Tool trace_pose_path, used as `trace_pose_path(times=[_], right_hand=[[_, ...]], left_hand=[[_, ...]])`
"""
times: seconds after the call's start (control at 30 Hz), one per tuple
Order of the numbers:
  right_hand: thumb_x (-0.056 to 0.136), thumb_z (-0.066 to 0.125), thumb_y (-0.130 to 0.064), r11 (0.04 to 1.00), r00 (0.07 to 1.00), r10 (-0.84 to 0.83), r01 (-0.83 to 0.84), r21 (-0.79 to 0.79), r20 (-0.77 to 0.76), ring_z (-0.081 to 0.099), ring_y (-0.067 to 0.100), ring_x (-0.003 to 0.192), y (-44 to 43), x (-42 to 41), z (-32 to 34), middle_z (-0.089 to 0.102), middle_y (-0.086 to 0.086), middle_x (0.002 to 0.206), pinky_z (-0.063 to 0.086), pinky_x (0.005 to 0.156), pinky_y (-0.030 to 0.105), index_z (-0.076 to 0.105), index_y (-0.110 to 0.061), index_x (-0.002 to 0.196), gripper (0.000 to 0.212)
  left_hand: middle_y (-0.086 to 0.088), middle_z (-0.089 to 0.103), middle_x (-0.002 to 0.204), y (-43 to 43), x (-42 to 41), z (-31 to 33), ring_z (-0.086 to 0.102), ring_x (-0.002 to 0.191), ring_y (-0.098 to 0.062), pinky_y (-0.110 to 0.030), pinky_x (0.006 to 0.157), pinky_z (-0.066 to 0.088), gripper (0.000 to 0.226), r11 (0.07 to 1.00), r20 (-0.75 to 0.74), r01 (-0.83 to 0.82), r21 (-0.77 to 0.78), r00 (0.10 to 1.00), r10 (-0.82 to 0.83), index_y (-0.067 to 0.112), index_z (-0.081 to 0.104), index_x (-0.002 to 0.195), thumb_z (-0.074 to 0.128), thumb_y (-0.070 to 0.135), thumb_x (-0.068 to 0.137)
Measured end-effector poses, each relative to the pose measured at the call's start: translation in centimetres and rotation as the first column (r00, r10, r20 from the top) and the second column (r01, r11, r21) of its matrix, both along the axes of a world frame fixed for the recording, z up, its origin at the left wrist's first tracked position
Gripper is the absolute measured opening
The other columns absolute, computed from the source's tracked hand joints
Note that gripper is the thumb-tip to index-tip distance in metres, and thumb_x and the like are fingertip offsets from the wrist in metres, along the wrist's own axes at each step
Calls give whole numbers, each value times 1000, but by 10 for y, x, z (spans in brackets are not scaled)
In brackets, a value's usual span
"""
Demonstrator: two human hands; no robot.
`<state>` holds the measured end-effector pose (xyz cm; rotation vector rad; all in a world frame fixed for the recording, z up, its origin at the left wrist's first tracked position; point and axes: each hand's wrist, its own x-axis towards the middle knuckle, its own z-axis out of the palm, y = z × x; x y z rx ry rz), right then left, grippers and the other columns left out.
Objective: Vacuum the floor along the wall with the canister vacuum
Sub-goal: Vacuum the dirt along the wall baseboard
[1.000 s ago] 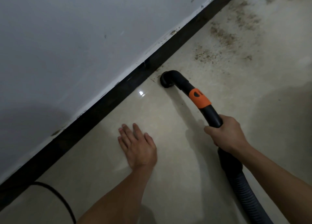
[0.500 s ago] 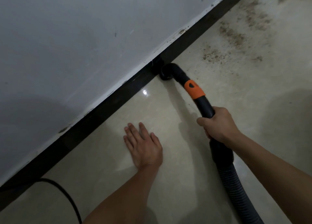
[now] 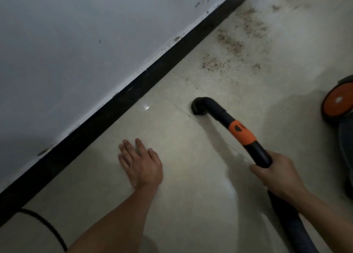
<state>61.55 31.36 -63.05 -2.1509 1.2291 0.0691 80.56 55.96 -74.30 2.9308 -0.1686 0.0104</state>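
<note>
Vacuuming beside the wall [image 3: 76, 43]

Right hand [image 3: 277, 174] wrapped around hose handle [image 3: 257, 153], nozzle [image 3: 198, 107] down on floor [image 3: 191, 176], apart from baseboard [image 3: 133, 92]; left hand [image 3: 140, 163] flat, fingers [image 3: 127, 149] slightly spread.

There is one camera, worn on the person's head. It looks forward and down at the floor [image 3: 191, 176] from close up — both arms reach in from the bottom of the frame. The wall [image 3: 76, 52] fills the upper left, and its dark baseboard [image 3: 122, 102] runs slanted from the lower left to the top right. The wide lens bends the edges a little — no other view shares this scene.
</note>
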Motion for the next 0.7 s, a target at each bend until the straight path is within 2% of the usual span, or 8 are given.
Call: trace_pose_path(times=[0.13,0.3,0.43,0.57,0.7], right_hand=[[70,77,-14,982,985,-170,171,-75,30,53,10,32,-26,-25,-3,57,3,41,42,40,25,59,-15,65,18],[68,73,-17,992,987,-118,121,-22,109,51,10,31,-27,5,-17,55,1,42,42,37,25,57,-14,64,17],[67,71,-22,996,983,-91,87,32,158,58,22,40,-26,47,-22,61,7,52,48,42,30,59,-15,69,14],[68,71,-19,991,973,-107,87,105,203,54,15,34,-26,79,-22,61,8,54,45,38,26,60,-17,75,13],[68,71,-16,986,976,-75,41,163,204,53,18,35,-21,105,-22,60,8,54,46,42,28,59,-13,76,14]], left_hand=[[-29,30,150,-1,0,-1,23,142,-41,-52,115,16,60,1000,3,-5,-4,1000,5,4,43,141,33,34,90],[-30,33,148,0,-1,-3,26,140,-41,-52,114,19,59,1000,34,-5,-11,999,5,4,45,139,33,35,90],[-29,32,150,-2,-1,-3,25,141,-40,-52,115,18,59,1000,37,-12,-12,999,13,5,45,140,33,35,90],[-29,33,149,-1,-2,-3,26,141,-40,-51,115,18,59,1000,43,-14,-12,999,14,5,46,139,33,34,90],[-28,33,149,-1,-2,-4,26,141,-40,-51,116,18,58,1000,35,-16,-9,999,16,5,45,140,36,33,90]])
